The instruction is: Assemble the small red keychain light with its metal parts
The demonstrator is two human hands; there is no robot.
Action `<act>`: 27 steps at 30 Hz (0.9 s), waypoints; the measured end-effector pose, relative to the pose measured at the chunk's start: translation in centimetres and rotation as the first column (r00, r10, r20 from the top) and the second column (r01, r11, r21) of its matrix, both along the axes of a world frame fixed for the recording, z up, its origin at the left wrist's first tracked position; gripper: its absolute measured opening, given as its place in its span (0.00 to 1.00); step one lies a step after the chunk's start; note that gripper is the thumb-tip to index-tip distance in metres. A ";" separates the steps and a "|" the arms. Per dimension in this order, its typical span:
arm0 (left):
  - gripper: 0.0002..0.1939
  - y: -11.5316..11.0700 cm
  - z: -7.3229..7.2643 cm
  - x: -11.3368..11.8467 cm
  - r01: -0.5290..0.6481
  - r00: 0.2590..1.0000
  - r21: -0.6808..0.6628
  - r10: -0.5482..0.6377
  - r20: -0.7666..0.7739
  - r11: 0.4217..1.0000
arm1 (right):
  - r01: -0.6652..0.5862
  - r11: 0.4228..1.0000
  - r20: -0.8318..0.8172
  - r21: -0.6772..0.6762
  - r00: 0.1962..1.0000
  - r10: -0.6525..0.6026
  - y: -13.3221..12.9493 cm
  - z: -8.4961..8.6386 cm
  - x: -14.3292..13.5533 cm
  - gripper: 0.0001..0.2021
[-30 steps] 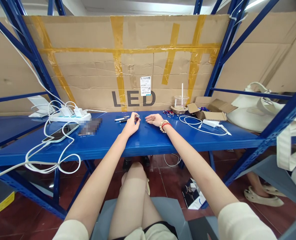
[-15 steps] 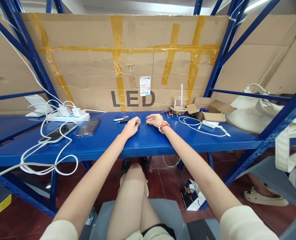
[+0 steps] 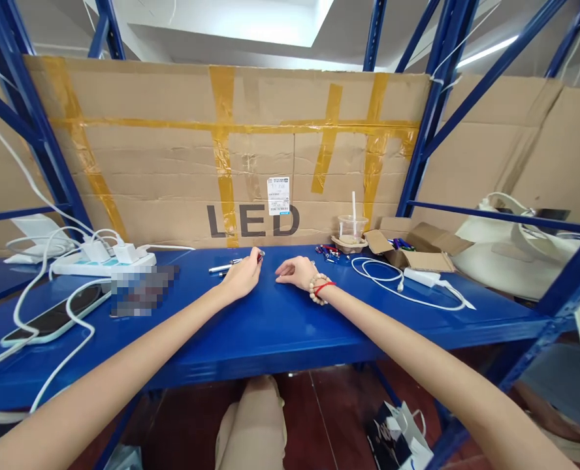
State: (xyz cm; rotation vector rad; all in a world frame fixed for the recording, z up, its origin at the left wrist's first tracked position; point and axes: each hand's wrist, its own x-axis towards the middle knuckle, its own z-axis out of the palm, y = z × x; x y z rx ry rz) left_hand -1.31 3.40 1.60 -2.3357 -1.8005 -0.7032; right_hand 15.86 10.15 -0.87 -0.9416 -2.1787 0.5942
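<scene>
Over the middle of the blue table, my left hand (image 3: 243, 274) is closed on a small dark red object whose shape is mostly hidden by the fingers. Pens (image 3: 220, 268) lie on the table just left of that hand, partly covered by it. To its right is my right hand (image 3: 297, 271), with curved fingers and the thumb side low near the tabletop; whether it holds anything cannot be made out. A pile of small red and blue parts (image 3: 333, 253) lies beyond the right hand. The two hands are apart.
At the right are a cup (image 3: 351, 228) with a straw, an open cardboard box (image 3: 430, 261), a white cable (image 3: 383, 281) and a white bag (image 3: 496, 241). A power strip (image 3: 104, 264) and a phone (image 3: 59, 313) are at the left. Cardboard (image 3: 172, 163) stands behind.
The view has tilted up and come closer to the table. My left hand has turned, and a dark red object shows at its fingertips. My right hand's fingers have curled more.
</scene>
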 end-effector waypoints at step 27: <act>0.09 3.7 -1.9 2.7 0.300 0.939 -0.171 -0.260 0.224 0.938 | -0.112 0.969 -0.527 -0.220 0.850 -0.021 2.3 0.4 1.2 0.13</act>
